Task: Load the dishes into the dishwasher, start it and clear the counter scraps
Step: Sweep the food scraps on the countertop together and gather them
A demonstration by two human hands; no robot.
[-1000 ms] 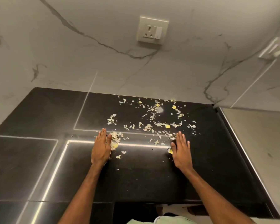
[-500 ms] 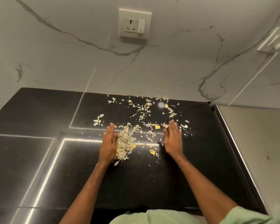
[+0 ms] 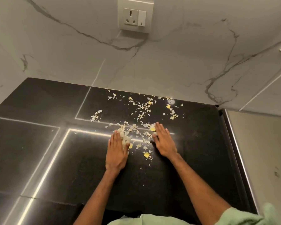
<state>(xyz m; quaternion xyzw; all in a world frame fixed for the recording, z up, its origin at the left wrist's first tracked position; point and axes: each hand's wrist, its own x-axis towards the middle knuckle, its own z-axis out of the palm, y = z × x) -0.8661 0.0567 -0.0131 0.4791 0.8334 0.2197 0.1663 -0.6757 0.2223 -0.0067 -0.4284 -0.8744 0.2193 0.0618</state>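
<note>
We have two hands flat on the black worktop [image 3: 47, 151], palms down, fingers straight and loose, gripping nothing. Our left hand [image 3: 118, 151] and right hand [image 3: 163, 141] sit a little apart, with the scraps [image 3: 136, 132] lying between them and past our fingertips.

The scraps are the thing to clear. They look like thin, pale peel flakes and a few small yellow bits. We think they are very light, dry and soft, so they will slide easily on the smooth worktop and could blow or scatter if we move fast. They are too small to pick up one by one. Our best way is to push them together with the sides of our hands, then scoop the pile from below.

Counting: one thick heap just beside our left hand, one small clump [image 3: 96, 116] off to the left of the heap, and a loose spread beyond the heap, toward the wall [image 3: 55, 59]. We count about four bright yellow bits. The pale flakes are too many to count. One wall socket [image 3: 135, 16] sits high above the heap.
</note>
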